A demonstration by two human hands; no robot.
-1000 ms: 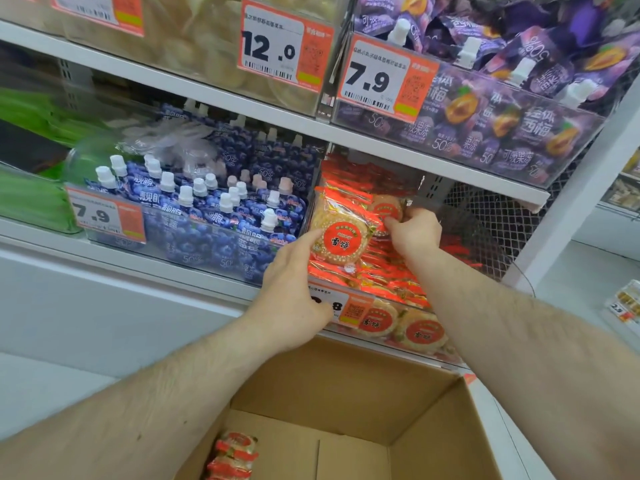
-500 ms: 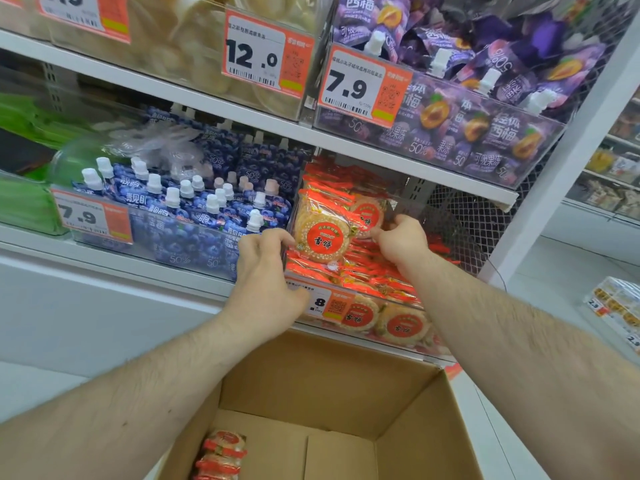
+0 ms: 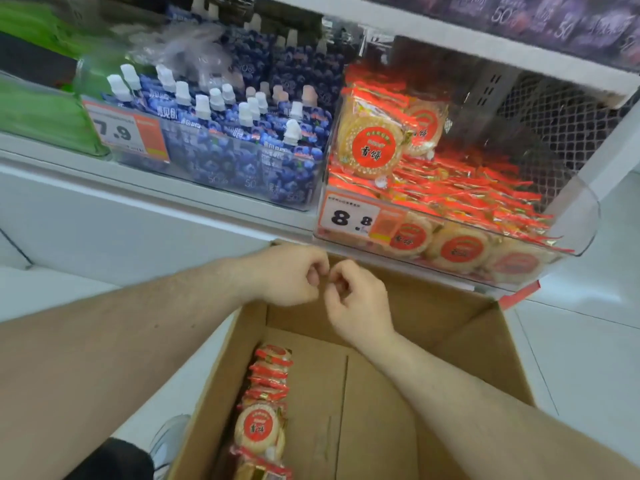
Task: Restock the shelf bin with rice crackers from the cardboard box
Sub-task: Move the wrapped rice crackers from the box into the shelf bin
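A clear shelf bin (image 3: 575, 216) with an 8.8 price tag holds many rice cracker packs (image 3: 372, 145) in red and gold wrappers, some upright at its left side. Below it stands an open cardboard box (image 3: 460, 327) with a row of rice cracker packs (image 3: 263, 410) along its left wall. My left hand (image 3: 291, 275) and my right hand (image 3: 356, 299) hover side by side over the box's far edge, below the bin. Both have loosely curled fingers and hold nothing.
Left of the cracker bin is a bin of blue spouted pouches (image 3: 225, 133) with a 7.9 tag, then green packs (image 3: 38, 112). A white shelf edge (image 3: 450, 32) runs above, wire mesh (image 3: 561, 133) behind. My shoe (image 3: 169, 441) is beside the box on the white floor.
Both hands have let go of the packs in the bin and dropped down to the box's far edge. The view has tilted down toward the box.
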